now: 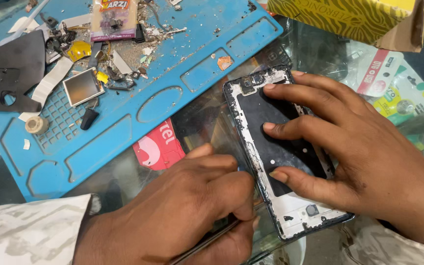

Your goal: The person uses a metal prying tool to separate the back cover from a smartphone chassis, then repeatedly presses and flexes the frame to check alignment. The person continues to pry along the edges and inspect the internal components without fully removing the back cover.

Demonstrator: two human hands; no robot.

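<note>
Phone frame [290,162] lies back-up on our glass worktop [202,113] — right hand [364,157] flat on it, fingers released. Left hand [197,206] at its seven o'clock edge, fingers clenched on a thin tool [207,241]. Blue mat [138,113] sits at ten o'clock.

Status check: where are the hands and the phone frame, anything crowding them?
Right hand pressing phone frame flat. Left hand gripping thin tool at its left edge. Blue mat close by.

- Clear glass countertop [123,181], with packets visible beneath it.
- Blue silicone repair mat [172,83] lying on the glass, strewn with small parts.
- Opened phone frame with a black inner panel [266,142] flat on the glass.
- Yellow patterned cardboard box [354,17] at the far edge.
</note>
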